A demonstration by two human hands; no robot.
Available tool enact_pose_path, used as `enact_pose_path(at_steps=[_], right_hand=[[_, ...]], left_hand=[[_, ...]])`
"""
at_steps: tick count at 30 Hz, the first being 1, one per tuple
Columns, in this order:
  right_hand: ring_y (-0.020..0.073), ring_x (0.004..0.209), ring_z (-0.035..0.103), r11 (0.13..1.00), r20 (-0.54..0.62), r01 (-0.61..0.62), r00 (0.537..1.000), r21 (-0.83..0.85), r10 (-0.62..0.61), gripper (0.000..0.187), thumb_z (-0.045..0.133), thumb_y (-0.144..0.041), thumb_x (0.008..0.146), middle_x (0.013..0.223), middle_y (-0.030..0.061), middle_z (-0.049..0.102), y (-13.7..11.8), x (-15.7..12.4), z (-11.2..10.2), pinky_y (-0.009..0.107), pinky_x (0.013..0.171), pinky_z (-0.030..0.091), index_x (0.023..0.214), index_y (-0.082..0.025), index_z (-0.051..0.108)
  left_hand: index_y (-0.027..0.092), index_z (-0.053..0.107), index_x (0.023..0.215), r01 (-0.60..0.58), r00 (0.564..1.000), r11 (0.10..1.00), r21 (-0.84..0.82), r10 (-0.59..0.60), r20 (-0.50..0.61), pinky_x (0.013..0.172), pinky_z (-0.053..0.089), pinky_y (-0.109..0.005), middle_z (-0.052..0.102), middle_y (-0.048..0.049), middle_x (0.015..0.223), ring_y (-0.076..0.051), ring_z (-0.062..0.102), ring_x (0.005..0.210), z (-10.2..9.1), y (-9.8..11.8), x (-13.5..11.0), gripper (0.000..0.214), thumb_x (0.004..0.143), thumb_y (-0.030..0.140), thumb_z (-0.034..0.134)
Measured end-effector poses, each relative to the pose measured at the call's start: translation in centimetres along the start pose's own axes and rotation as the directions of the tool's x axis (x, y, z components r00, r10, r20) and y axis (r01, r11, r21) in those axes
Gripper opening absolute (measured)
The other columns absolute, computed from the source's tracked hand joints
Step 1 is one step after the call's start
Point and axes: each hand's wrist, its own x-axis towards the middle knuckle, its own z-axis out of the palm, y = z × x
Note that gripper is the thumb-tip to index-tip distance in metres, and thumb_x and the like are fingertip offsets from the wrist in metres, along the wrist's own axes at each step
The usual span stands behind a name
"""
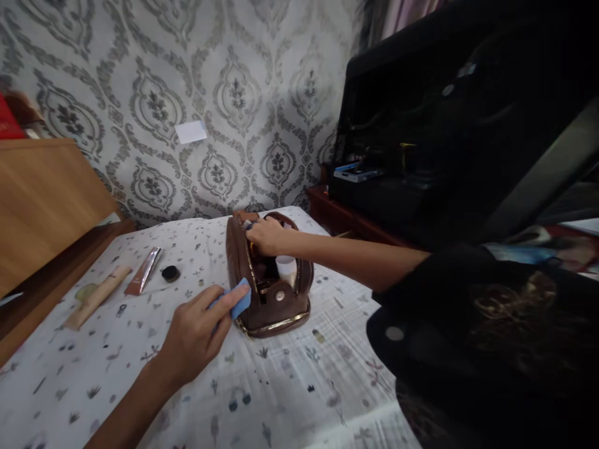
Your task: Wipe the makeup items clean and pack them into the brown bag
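A brown leather pouch (pixel 281 299) stands open on the printed white sheet (pixel 299 386). My left hand (pixel 196 333) pinches a small blue cloth (pixel 238 300) against the pouch's left side. My right hand (pixel 266 237) reaches into the top of the pouch with curled fingers; what they grip is hidden. A white bottle (pixel 287 269) stands inside the pouch just below that hand.
To the left on the sheet lie a beige tube (pixel 96 298), a copper tube (pixel 144 271) and a small black cap (pixel 170 273). A wooden board (pixel 42 199) rises at the left. A dark open case (pixel 421 125) sits at the right on a red-brown stand.
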Motion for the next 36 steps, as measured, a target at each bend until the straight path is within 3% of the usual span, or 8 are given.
enact_pose_path(at_steps=[6, 13, 20, 24, 28, 31, 33, 36], right_hand=[[0.0318, 0.115, 0.06, 0.999, 0.025, 0.044, 0.999, -0.014, -0.044, 0.029, 0.066, -0.017, 0.082, 0.118, 0.0188, 0.067, 0.5, -1.0, -0.2, 0.039, 0.095, 0.045, 0.111, -0.011, 0.069], [0.0317, 0.113, 0.062, 0.999, 0.054, 0.042, 0.998, -0.024, -0.041, 0.034, 0.068, -0.025, 0.083, 0.116, 0.0204, 0.068, 0.6, -0.8, -0.4, 0.036, 0.091, 0.047, 0.113, -0.008, 0.068], [0.0288, 0.107, 0.065, 0.994, 0.11, 0.102, 0.989, -0.025, -0.099, 0.036, 0.07, -0.027, 0.08, 0.108, 0.0199, 0.071, 0.3, -0.6, -1.2, 0.03, 0.083, 0.048, 0.11, -0.006, 0.071], [0.0245, 0.098, 0.067, 0.994, 0.121, 0.092, 0.988, 0.058, -0.099, 0.039, 0.072, -0.035, 0.079, 0.106, 0.0132, 0.073, 1.7, -0.7, -2.2, 0.026, 0.073, 0.046, 0.111, -0.012, 0.072], [0.0199, 0.089, 0.066, 0.979, -0.095, -0.006, 0.995, 0.205, 0.026, 0.025, 0.061, -0.027, 0.088, 0.095, 0.0091, 0.074, 3.1, -2.1, -4.3, 0.024, 0.067, 0.042, 0.105, -0.014, 0.073], [0.0175, 0.08, 0.064, 0.933, -0.36, 0.027, 0.926, 0.36, 0.112, 0.022, 0.053, -0.019, 0.091, 0.086, 0.0064, 0.073, 1.2, -4.4, -5.0, 0.026, 0.071, 0.042, 0.092, -0.014, 0.074], [0.017, 0.077, 0.061, 0.881, -0.5, 0.173, 0.862, 0.44, 0.081, 0.02, 0.054, -0.019, 0.091, 0.083, 0.005, 0.07, -1.8, -6.3, -4.3, 0.029, 0.074, 0.043, 0.081, -0.015, 0.071], [0.0168, 0.077, 0.059, 0.707, -0.579, 0.512, 0.796, 0.487, -0.177, 0.028, 0.049, -0.026, 0.097, 0.078, 0.0024, 0.065, -7.2, -8.2, -1.3, 0.03, 0.075, 0.047, 0.074, -0.019, 0.065]], left_hand=[[0.02, 0.055, 0.128, 0.189, 0.98, 0.978, -0.087, -0.193, -0.046, 0.072, 0.051, -0.024, 0.068, -0.0065, 0.098, -0.015, 0.065, 0.083, 0.2, -2.5, -3.2, 0.035, 0.096, 0.016, 0.043], [0.019, 0.063, 0.116, 0.457, 0.888, 0.879, -0.132, -0.461, 0.008, 0.086, 0.054, -0.031, 0.071, -0.0081, 0.113, -0.021, 0.068, 0.1, 0.8, -6.5, -7.5, 0.03, 0.095, 0.03, 0.044], [0.02, 0.065, 0.113, 0.468, 0.884, 0.878, -0.103, -0.464, 0.066, 0.083, 0.057, -0.031, 0.072, -0.0075, 0.112, -0.021, 0.07, 0.098, 1.0, -6.6, -8.1, 0.032, 0.094, 0.034, 0.043], [0.022, 0.064, 0.116, 0.489, 0.87, 0.87, -0.066, -0.48, 0.115, 0.079, 0.057, -0.031, 0.071, -0.0071, 0.114, -0.021, 0.07, 0.098, 1.2, -7.0, -8.2, 0.034, 0.094, 0.036, 0.041], [0.021, 0.064, 0.116, 0.55, 0.833, 0.835, 0.008, -0.549, 0.068, 0.088, 0.054, -0.036, 0.071, -0.007, 0.116, -0.024, 0.068, 0.104, 1.5, -9.5, -8.9, 0.037, 0.092, 0.037, 0.041], [0.02, 0.064, 0.115, 0.632, 0.775, 0.773, 0.054, -0.632, -0.004, 0.084, 0.054, -0.038, 0.073, -0.0076, 0.109, -0.025, 0.069, 0.094, 1.7, -11.9, -9.0, 0.037, 0.089, 0.035, 0.043], [0.018, 0.065, 0.113, 0.686, 0.728, 0.725, 0.064, -0.683, -0.06, 0.085, 0.052, -0.04, 0.072, -0.0099, 0.108, -0.027, 0.068, 0.091, 1.8, -13.7, -8.7, 0.036, 0.088, 0.033, 0.045], [0.015, 0.063, 0.115, 0.773, 0.633, 0.631, 0.062, -0.766, -0.111, 0.092, 0.05, -0.043, 0.07, -0.0121, 0.113, -0.029, 0.065, 0.097, 2.3, -16.4, -8.1, 0.037, 0.086, 0.027, 0.043]])
